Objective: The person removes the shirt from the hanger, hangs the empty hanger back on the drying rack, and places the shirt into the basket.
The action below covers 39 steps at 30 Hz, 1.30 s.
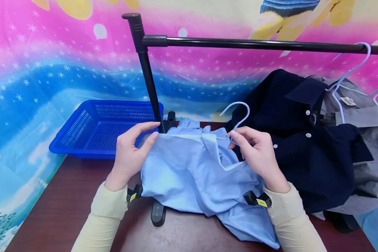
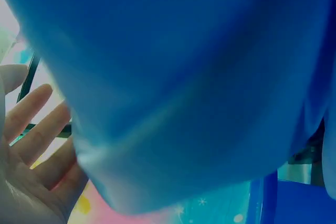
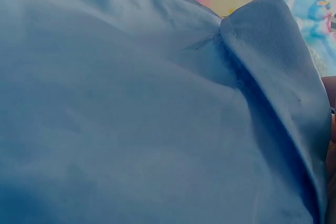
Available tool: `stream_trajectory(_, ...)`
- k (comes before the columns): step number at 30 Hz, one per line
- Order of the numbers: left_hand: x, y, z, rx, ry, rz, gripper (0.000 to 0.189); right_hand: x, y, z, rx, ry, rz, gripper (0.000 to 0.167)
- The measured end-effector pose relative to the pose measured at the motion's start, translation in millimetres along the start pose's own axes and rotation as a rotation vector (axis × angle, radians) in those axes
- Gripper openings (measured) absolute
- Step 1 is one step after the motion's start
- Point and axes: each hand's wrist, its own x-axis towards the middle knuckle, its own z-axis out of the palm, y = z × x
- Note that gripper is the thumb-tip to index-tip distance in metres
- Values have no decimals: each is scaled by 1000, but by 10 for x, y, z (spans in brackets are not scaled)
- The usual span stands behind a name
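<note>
A light blue shirt (image 1: 182,168) hangs over a pale hanger (image 1: 245,105), whose hook rises from the collar. My right hand (image 1: 255,147) pinches the hanger at the base of its hook. Beside the shirt's left shoulder is my left hand (image 1: 133,150), thumb and fingers apart. The left wrist view shows fingers (image 2: 39,135) of that hand spread and fairly straight next to the cloth. In the right wrist view the shirt's collar (image 3: 268,40) stands up, while most of the right hand lies out of frame.
A blue plastic basket (image 1: 104,129) stands at the back left on the brown table (image 1: 60,196). A black rack's rail (image 1: 239,43) crosses above. From it, at right, hang a dark navy shirt (image 1: 302,164) and a grey shirt (image 1: 376,150). A rack foot (image 1: 158,214) pokes out under the blue shirt.
</note>
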Motion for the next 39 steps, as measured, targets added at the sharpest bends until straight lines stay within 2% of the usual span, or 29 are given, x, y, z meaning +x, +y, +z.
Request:
stream_trajectory(7, -24, 52, 42, 11, -106, -55, 21, -8, 29, 55, -7, -40, 8, 17)
stream_trajectory(12, -46, 81, 71, 31, -170, -44, 17, -10, 30, 95, -9, -54, 3, 17)
stream_trajectory(17, -57, 89, 90, 19, -187, -29, 10, -11, 20, 116, -20, -55, 6, 17)
stream_trajectory(21, -53, 93, 89, 45, -207, -20, 9, -15, 26, 136, -27, -60, 8, 15)
stream_trajectory(32, -75, 125, 86, 89, -337, -10, 21, 6, 41, 188, -39, -79, -14, 14)
stream_trajectory(39, -69, 135, 125, 109, -345, 1, 16, 4, 25, 220, -24, -94, -4, 13)
